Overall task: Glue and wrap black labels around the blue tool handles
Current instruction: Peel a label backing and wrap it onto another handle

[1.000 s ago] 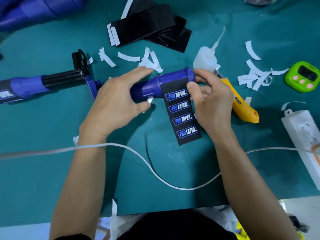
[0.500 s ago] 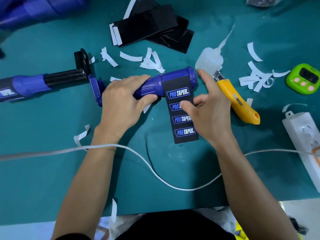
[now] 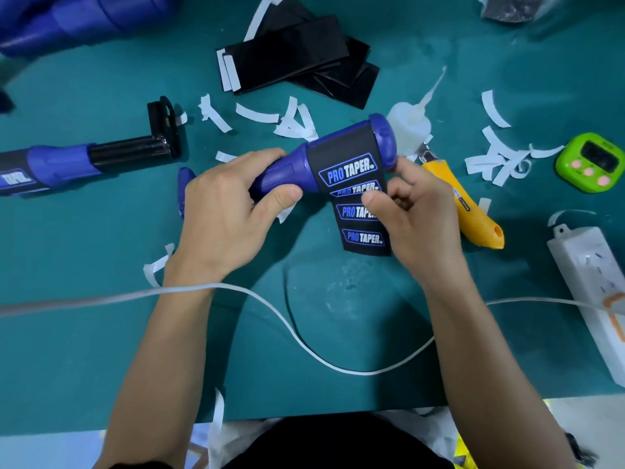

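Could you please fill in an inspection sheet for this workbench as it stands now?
Surface: teal mat, whitish marks near the middle.
Job's things: blue handle partly wrapped in black label, free end hanging to the mat; spare labels stacked behind; glue bottle by the handle's end; second tool lying left.
Clutter: white paper strips scattered; yellow knife; green timer.
Grips: left hand grips the handle; right hand pinches the label.
Cables: white cable loops across the mat, over the left wrist; power strip at right.
Surroundings: blue parts top left.
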